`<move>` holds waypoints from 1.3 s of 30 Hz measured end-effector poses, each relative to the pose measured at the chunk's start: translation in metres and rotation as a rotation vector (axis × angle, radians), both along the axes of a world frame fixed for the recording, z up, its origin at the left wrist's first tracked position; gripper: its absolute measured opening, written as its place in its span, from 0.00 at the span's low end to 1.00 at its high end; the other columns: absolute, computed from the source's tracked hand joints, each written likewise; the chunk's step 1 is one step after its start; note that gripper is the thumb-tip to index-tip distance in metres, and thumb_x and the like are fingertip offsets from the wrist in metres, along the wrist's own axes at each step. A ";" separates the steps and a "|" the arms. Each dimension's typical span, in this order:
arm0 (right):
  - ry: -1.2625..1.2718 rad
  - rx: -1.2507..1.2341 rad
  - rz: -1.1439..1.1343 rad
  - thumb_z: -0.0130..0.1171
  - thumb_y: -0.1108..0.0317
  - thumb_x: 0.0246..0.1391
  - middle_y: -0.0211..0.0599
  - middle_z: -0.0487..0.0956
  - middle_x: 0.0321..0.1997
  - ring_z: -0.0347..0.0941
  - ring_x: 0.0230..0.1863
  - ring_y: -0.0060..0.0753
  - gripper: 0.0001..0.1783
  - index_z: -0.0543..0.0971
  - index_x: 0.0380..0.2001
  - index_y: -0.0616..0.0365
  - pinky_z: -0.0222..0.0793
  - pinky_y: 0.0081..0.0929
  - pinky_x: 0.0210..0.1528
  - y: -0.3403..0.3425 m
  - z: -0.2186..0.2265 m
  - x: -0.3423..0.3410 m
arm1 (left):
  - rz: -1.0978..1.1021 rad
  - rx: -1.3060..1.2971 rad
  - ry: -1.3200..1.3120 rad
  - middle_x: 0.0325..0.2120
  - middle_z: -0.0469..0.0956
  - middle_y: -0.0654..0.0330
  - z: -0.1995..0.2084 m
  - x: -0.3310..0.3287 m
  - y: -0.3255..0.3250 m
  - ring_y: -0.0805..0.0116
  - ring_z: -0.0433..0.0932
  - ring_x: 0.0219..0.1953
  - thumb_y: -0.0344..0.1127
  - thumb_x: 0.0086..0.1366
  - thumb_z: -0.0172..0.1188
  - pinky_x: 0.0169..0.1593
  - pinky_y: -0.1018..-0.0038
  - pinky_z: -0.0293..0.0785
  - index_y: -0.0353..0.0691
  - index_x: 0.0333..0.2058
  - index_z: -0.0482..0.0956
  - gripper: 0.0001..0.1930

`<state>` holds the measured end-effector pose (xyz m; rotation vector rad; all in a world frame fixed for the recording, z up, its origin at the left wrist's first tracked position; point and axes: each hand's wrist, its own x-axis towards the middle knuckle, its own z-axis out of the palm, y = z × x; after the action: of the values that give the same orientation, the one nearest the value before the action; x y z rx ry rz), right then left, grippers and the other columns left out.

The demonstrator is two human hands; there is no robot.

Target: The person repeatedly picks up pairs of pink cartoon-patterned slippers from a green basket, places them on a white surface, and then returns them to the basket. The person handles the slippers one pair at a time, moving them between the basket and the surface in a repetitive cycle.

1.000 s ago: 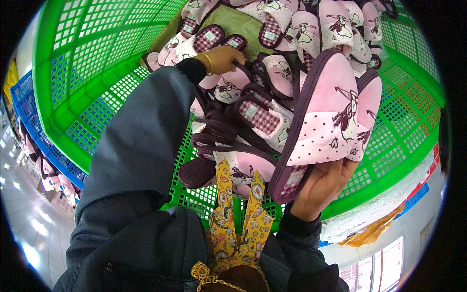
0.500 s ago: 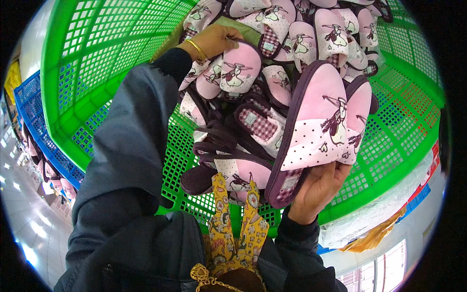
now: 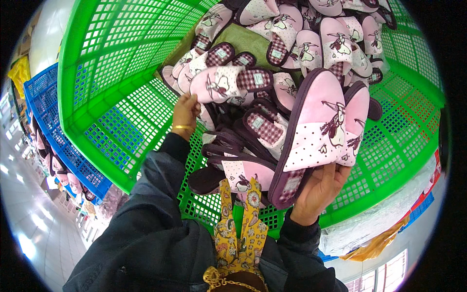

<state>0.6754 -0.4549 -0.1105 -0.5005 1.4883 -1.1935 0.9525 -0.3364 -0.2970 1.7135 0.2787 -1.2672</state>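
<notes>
My left hand [image 3: 186,114] pinches the toe of a pink slipper [image 3: 217,85] over the left of the pile; its checked insole points right. My right hand [image 3: 322,191] grips a pair of pink slippers [image 3: 318,127] by the heel end, toes up, one behind the other. Both have dark edging, a dotted white band and a printed cartoon figure. Below and between my hands, more slippers lie heaped, one of them a checked-insole slipper [image 3: 264,127] and another a pink-and-white slipper [image 3: 249,175] near me.
A large green plastic basket [image 3: 104,109] surrounds the heap, with olive cloth [image 3: 245,41] showing among the slippers. Left of it stands a blue crate [image 3: 53,117] with more slippers beside it. A clear plastic-wrapped bundle [image 3: 377,209] lies at the right, outside the basket.
My left hand has come nearer to me and left, and the slipper it holds has swung from upright to lying sideways. My right hand keeps its pair almost in place.
</notes>
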 end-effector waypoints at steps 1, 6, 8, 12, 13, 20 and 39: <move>-0.001 0.003 0.006 0.48 0.79 0.59 0.42 0.70 0.57 0.68 0.57 0.34 0.20 0.64 0.55 0.62 0.64 0.34 0.59 -0.002 -0.003 0.001 | 0.023 0.045 0.032 0.17 0.67 0.69 -0.001 -0.010 0.009 0.78 0.64 0.17 0.34 0.64 0.56 0.21 0.82 0.59 0.44 0.28 0.68 0.07; 0.092 0.001 0.045 0.46 0.80 0.60 0.42 0.69 0.56 0.66 0.57 0.32 0.19 0.64 0.55 0.65 0.62 0.31 0.59 -0.005 0.003 0.002 | -0.121 0.263 -0.092 0.25 0.74 0.64 -0.021 -0.025 0.037 0.74 0.71 0.23 0.36 0.59 0.62 0.24 0.79 0.65 0.40 0.36 0.72 0.10; 0.061 0.011 0.044 0.45 0.79 0.61 0.42 0.69 0.56 0.66 0.57 0.32 0.19 0.63 0.56 0.66 0.62 0.31 0.59 -0.002 0.007 0.001 | -0.545 0.289 -0.765 0.34 0.77 0.59 -0.022 -0.015 0.034 0.69 0.76 0.33 0.37 0.55 0.67 0.33 0.74 0.71 0.34 0.39 0.75 0.17; 0.114 0.000 0.032 0.45 0.79 0.61 0.41 0.70 0.56 0.67 0.55 0.30 0.18 0.65 0.54 0.64 0.62 0.31 0.58 -0.004 0.007 0.000 | -0.687 0.064 -1.224 0.33 0.75 0.53 -0.029 0.026 -0.028 0.58 0.74 0.36 0.31 0.55 0.61 0.43 0.68 0.70 0.36 0.38 0.77 0.12; 0.103 -0.013 0.014 0.45 0.80 0.61 0.41 0.70 0.55 0.67 0.55 0.30 0.18 0.65 0.54 0.64 0.62 0.31 0.58 -0.004 0.008 -0.001 | -0.670 0.002 -1.192 0.33 0.74 0.53 -0.033 0.035 -0.049 0.53 0.72 0.38 0.29 0.54 0.59 0.44 0.64 0.68 0.37 0.38 0.77 0.11; 0.155 -0.043 -0.041 0.49 0.75 0.58 0.42 0.66 0.60 0.64 0.60 0.33 0.25 0.61 0.58 0.64 0.60 0.32 0.63 0.000 0.025 -0.008 | -0.759 0.247 -0.905 0.43 0.78 0.46 -0.131 0.085 -0.167 0.47 0.76 0.45 0.39 0.56 0.60 0.48 0.61 0.71 0.31 0.45 0.73 0.21; 0.211 -0.008 0.045 0.45 0.75 0.60 0.45 0.66 0.59 0.64 0.60 0.35 0.23 0.60 0.59 0.67 0.59 0.34 0.63 0.006 0.017 -0.002 | -0.140 -0.276 -0.247 0.25 0.69 0.63 -0.072 0.102 -0.150 0.71 0.70 0.27 0.31 0.59 0.55 0.31 0.74 0.75 0.37 0.32 0.74 0.05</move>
<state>0.6731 -0.4488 -0.0935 -0.6785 1.6421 -1.1393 1.0541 -0.4868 -0.3692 1.6480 -0.1575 -1.1197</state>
